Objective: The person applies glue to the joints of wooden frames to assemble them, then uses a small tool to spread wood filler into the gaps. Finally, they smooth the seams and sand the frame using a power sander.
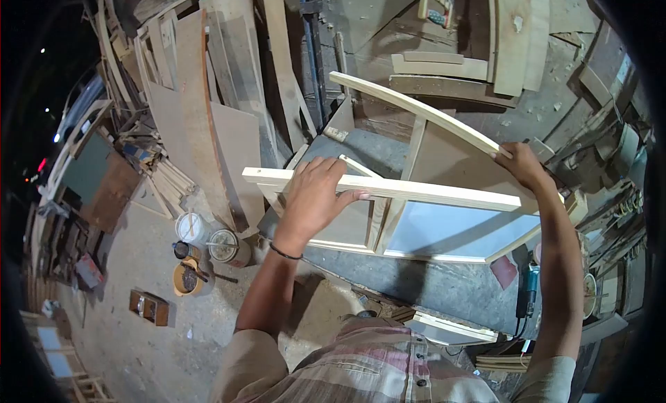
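Observation:
A pale wooden frame [451, 189] with two long rails stands on a grey worktable [409, 281]. My left hand [313, 195] is closed around the near rail, left of its middle, with the thumb on the side toward me. My right hand [522, 166] grips the far rail near its right end; its fingertips are partly hidden. Below the near rail, a light-blue panel [451, 229] sits at the right and a brownish panel [347, 226] at the left, parted by a wooden crosspiece. Another brown panel [454, 153] shows under the far rail.
A teal power tool [531, 284] with a cord and a dark red sheet [505, 270] lie at the table's right. Buckets [229, 247] and a wooden box [149, 308] stand on the floor at left. Boards [236, 56] lean at the back left; a handsaw [437, 6] lies behind.

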